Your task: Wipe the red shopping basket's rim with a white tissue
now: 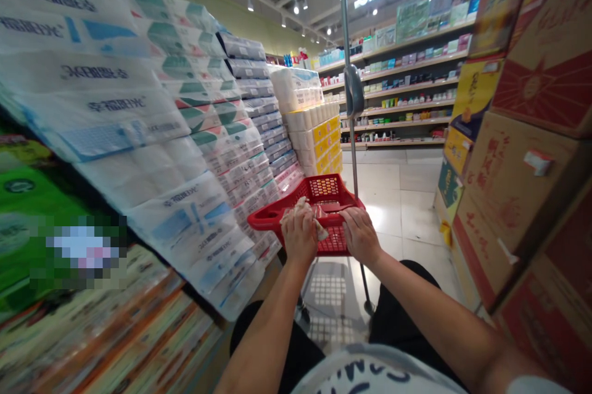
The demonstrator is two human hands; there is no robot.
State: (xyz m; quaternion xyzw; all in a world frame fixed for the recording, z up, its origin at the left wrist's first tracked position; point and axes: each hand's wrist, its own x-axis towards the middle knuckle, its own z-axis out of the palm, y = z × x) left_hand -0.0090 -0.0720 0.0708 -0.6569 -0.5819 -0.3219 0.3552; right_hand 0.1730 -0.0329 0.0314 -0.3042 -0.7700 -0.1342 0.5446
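Observation:
A red plastic shopping basket [324, 184] with a perforated wall sits in front of me on a wheeled frame. My left hand [299, 232] is closed around a crumpled, pale cloth [320, 230] at the basket's near rim. To its right, my right hand [361, 235] has its fingers curled over the same rim. A tall metal pole [352, 147] with a grey plastic fitting [354, 90] stands just beyond my right hand, by the basket's right side. The inside of the basket is mostly hidden from here.
Stacked tissue packs [111, 104] line the left side, with paper rolls [305, 119] farther on. Cardboard cartons [522, 190] are piled along the right. A tiled aisle [419, 203] runs between them towards shelves of small products [402, 86].

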